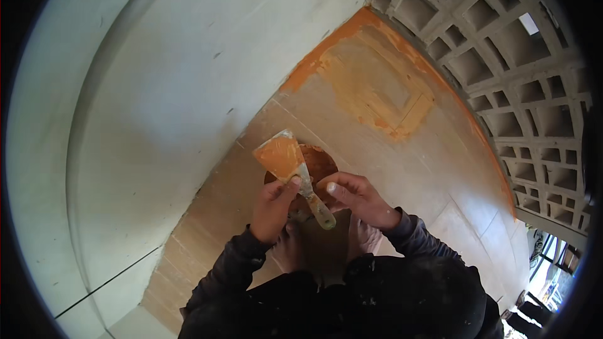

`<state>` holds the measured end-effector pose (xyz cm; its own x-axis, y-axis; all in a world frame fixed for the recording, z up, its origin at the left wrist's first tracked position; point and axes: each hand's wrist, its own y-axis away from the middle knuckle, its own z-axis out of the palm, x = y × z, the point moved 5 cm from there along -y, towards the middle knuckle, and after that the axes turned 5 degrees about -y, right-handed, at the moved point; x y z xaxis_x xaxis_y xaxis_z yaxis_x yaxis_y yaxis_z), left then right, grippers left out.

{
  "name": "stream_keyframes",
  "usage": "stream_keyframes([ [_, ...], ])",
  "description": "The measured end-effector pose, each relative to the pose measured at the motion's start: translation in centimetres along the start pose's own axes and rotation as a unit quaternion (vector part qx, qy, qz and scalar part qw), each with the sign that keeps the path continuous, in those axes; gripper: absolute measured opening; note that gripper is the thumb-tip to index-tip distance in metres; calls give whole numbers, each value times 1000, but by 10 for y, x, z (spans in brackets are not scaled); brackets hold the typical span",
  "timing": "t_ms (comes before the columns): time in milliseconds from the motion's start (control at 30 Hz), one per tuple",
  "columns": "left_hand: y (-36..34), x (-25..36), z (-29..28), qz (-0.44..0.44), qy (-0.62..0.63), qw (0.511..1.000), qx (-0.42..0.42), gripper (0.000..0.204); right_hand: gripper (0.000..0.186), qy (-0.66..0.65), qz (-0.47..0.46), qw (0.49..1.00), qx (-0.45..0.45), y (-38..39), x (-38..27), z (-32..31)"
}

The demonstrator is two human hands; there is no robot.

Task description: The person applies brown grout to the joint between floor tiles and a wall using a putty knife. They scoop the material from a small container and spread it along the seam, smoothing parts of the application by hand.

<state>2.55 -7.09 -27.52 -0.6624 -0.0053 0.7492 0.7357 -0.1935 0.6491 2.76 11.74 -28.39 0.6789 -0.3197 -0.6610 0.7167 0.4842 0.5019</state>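
In the middle, our left hand (pixel 274 210) has its fingers clamped on the scraper (pixel 303 173). Its blade (pixel 279 156), smeared orange, points to 11 o'clock; its handle (pixel 322 214) points to 5. Our right hand (pixel 365 203) curls just beside it at 4 o'clock; we cannot tell if those fingers touch it. At 1 o'clock, orange paste (pixel 352 88) coats the floor (pixel 220 213).

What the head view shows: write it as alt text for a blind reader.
Fingers of a person's left hand pinch an orange-smeared scraper above a round container, the right hand close by. Beyond, orange paste marks the floor between a pale wall and a pierced block wall.
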Motion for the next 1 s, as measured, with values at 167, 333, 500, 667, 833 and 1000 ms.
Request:
stream_keyframes([
  [167,-7,-5,6,-38,-4,999,-15,29,30,-65,45,989,-127,-14,10,38],
  [333,-8,11,5,85,-81,990,73,34,17,-324,-25,943,79,-60,-6,3],
  [500,4,7,-18,38,-61,993,99,30,16,-336,-120,913,198,-138,-42,-46],
  [667,15,-11,-43,15,-30,991,128,27,15,-314,-213,891,251,-200,-73,-59],
  [833,17,-17,-55,6,-31,986,161,26,12,-360,-258,860,251,-237,-98,-77],
  [1000,12,-25,-58,-19,-26,987,159,26,10,-423,-215,849,232,-253,-100,-84],
])
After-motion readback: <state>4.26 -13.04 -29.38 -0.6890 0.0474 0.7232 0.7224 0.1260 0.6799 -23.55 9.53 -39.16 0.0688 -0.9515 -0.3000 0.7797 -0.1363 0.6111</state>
